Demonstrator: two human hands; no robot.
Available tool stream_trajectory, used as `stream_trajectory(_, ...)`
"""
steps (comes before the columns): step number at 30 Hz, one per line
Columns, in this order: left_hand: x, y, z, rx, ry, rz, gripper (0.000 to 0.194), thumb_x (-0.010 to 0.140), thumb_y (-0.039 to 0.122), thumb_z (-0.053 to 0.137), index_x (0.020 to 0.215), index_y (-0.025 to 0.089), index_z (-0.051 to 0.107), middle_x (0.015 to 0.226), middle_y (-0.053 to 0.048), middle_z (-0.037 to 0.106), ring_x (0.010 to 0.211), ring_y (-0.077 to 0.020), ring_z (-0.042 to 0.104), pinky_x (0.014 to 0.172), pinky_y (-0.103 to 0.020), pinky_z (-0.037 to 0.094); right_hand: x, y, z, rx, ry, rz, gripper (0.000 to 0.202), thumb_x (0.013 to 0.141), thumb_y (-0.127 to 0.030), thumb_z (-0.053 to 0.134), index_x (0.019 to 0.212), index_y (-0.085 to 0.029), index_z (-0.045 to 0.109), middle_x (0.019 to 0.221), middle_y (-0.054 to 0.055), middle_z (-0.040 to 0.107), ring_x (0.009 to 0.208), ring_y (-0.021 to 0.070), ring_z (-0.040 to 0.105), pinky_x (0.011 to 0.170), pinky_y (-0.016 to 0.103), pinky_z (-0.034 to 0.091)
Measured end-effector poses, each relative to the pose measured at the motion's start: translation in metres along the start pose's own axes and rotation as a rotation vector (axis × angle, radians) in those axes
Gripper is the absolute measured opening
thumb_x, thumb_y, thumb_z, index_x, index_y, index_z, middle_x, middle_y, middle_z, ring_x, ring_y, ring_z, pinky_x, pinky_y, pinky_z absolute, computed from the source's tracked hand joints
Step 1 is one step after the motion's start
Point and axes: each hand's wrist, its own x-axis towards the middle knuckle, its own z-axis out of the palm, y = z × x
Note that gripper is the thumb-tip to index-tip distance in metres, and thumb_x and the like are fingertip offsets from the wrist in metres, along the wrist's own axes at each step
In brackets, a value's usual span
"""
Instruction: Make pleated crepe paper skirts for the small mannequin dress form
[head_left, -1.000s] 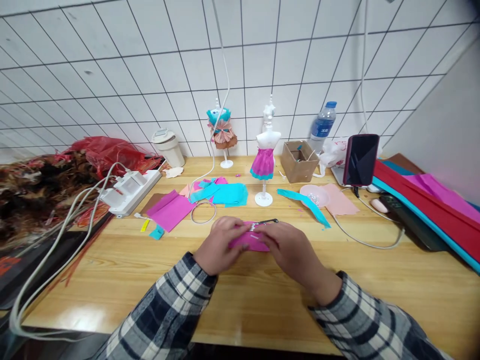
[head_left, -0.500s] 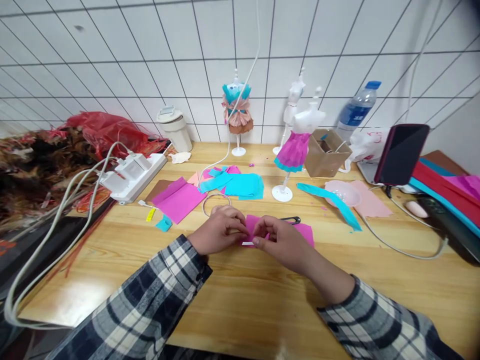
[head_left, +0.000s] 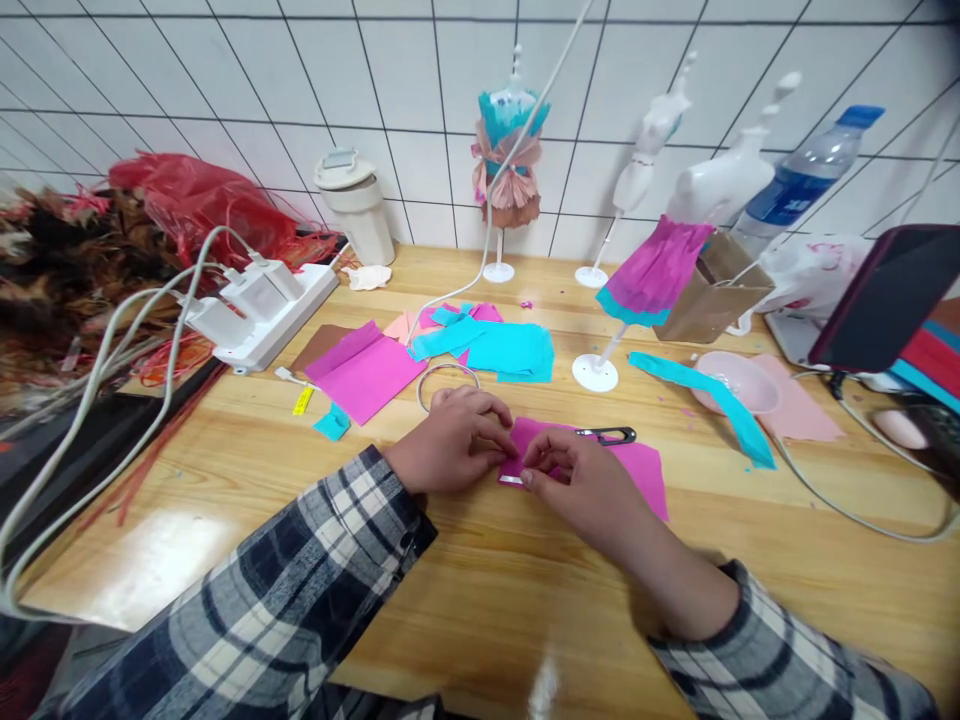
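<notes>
A magenta paper piece (head_left: 641, 468) lies flat on the wooden table, with a narrow white strip (head_left: 511, 480) along its near left edge. My left hand (head_left: 459, 438) rests at the paper's left side, its fingers bent together near the fold. On the right, my right hand (head_left: 574, 480) pinches at the strip's right end, thumb and forefinger close together; it covers the middle of the paper. Black thread snips (head_left: 611, 436) lie on the paper beyond my right hand. A hoop (head_left: 421, 390) sits behind my left hand.
Magenta paper (head_left: 367, 375) and turquoise paper (head_left: 517, 350) lie behind. A dress form in a magenta skirt (head_left: 652, 270), a dressed form (head_left: 510, 165) and a bare form (head_left: 637, 180) stand farther back. At left is a power strip (head_left: 277, 315); at right, a pink bowl (head_left: 739, 385).
The view has shifted, so most objects sit higher and the right-hand ones farther right. Both hands stay at the magenta paper, with more of its left edge and the strip uncovered.
</notes>
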Motion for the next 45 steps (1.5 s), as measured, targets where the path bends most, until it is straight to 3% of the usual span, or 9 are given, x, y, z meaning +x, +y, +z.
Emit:
stream_trajectory(21,0.001,0.005,-0.005,0.003,-0.046,-0.036,0.014,0.079,0.019,0.065,0.087,0.027,0.074,0.108,-0.001,0.063,0.106,-0.0219,0.054,0.096,-0.041,0.031,0.003,0.002,0.003,-0.174,-0.004,0.057,0.005,0.072,-0.019,0.060,0.073,-0.023,0.058,0.058,-0.006,0.059,0.057,0.0146,0.056,0.054,0.025,0.038)
stream_trajectory(28,0.001,0.005,-0.008,-0.006,-0.080,-0.003,0.018,0.078,0.039,0.070,0.090,0.026,0.072,0.112,-0.003,0.062,0.107,-0.0228,0.054,0.099,-0.042,0.029,0.004,0.007,0.005,-0.201,0.005,0.039,0.004,0.073,-0.019,0.060,0.073,-0.023,0.058,0.063,-0.005,0.062,0.060,0.0138,0.057,0.056,0.025,0.039)
stream_trajectory(35,0.001,0.008,-0.007,0.030,-0.082,-0.020,0.013,0.078,0.034,0.068,0.088,0.025,0.068,0.111,-0.002,0.061,0.107,-0.0232,0.053,0.100,-0.045,0.026,0.002,0.002,0.006,-0.241,0.020,0.006,0.006,0.074,-0.018,0.062,0.072,-0.022,0.058,0.063,-0.005,0.062,0.061,0.0130,0.057,0.056,0.024,0.038)
stream_trajectory(45,0.000,0.009,-0.007,0.047,-0.136,-0.047,0.014,0.080,0.035,0.065,0.092,0.027,0.065,0.113,-0.002,0.060,0.110,-0.0247,0.051,0.102,-0.048,0.025,-0.010,-0.005,-0.001,-0.252,-0.002,-0.024,0.007,0.078,-0.019,0.063,0.084,-0.022,0.064,0.083,-0.001,0.072,0.074,0.0156,0.066,0.067,0.027,0.046)
